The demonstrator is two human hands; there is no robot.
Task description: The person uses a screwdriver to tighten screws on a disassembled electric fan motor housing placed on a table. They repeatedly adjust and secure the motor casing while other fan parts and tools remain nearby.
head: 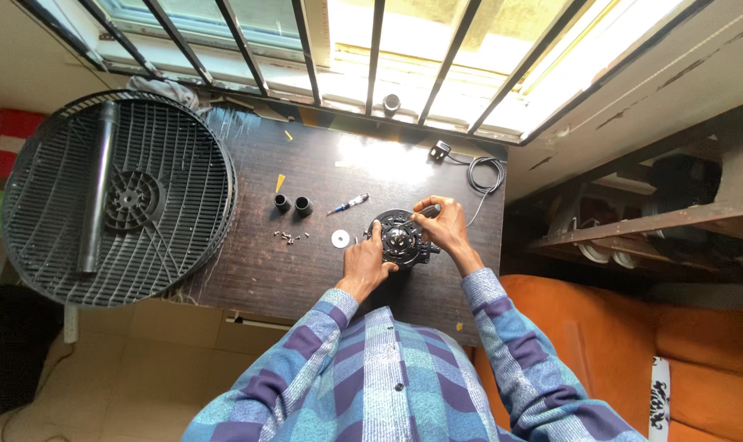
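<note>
Your left hand (365, 263) grips the near-left edge of the round black fan motor housing (398, 238), which sits on the dark wooden table (265, 270) between your two hands. Your right hand (443, 227) is closed on a dark-handled tool (425, 212) laid across the housing's top. Left of your left hand lie a washer (340, 238), small screws (290, 237), two black sleeves (293, 204) and a screwdriver (348, 203); farther left rests the fan grille (118, 196).

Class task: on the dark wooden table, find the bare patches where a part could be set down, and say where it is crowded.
Bare wood on the dark wooden table: the near strip between the round black wire fan grille and the left hand, and the far corner under the coiled grey cable. Crowded: around the black round motor housing, right hand, small loose screws.
</note>
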